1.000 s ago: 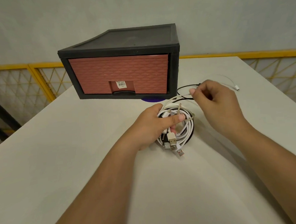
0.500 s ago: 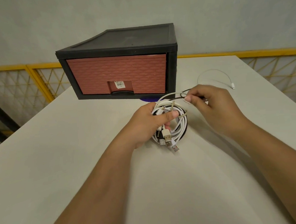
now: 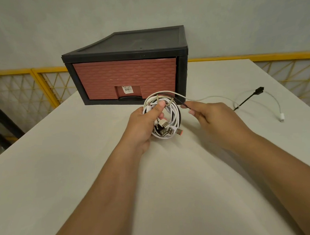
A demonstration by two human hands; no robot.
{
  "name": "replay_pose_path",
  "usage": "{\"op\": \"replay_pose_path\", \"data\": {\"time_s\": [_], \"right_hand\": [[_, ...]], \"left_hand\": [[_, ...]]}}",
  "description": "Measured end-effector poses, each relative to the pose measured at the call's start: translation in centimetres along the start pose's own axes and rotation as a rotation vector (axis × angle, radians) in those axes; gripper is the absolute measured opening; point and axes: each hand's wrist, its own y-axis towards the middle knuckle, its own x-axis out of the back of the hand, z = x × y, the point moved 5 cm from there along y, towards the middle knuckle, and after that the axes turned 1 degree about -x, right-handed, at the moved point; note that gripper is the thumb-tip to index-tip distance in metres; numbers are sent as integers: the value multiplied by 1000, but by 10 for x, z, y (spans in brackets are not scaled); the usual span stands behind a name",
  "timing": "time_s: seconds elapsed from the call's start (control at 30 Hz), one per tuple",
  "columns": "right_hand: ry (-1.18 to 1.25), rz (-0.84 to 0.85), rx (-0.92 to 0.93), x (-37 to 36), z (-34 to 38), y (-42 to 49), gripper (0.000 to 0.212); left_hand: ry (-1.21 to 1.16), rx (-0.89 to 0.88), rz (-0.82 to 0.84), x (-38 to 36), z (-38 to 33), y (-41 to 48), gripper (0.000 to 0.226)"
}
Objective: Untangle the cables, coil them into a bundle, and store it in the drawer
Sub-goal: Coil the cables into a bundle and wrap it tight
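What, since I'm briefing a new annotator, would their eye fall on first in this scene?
Probably the cable coil, white and black with plugs dangling, which the left hand grips over the middle of the table. The right hand pinches a black strand trailing off to the right. Just behind stands a black drawer unit with its brick-red drawer closed.

Drawer (image 3: 125, 79) front: reddish-brown, brick pattern; frame (image 3: 128, 53) black. Cable bundle (image 3: 166, 115): mostly white, some black strands. Desk (image 3: 80, 158) off-white. Railing (image 3: 39, 82) yellow, triangular lattice.
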Motion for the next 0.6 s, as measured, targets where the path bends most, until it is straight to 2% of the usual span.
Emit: {"op": "replay_pose_path", "data": {"time_s": [0.47, 0.6], "right_hand": [[-454, 284, 30, -23, 16, -8, 52], [-583, 288, 80, -22, 26, -12, 41]], "left_hand": [[-192, 64, -31, 0, -1, -6, 32], [-236, 77, -48, -2, 1, -5, 34]]}}
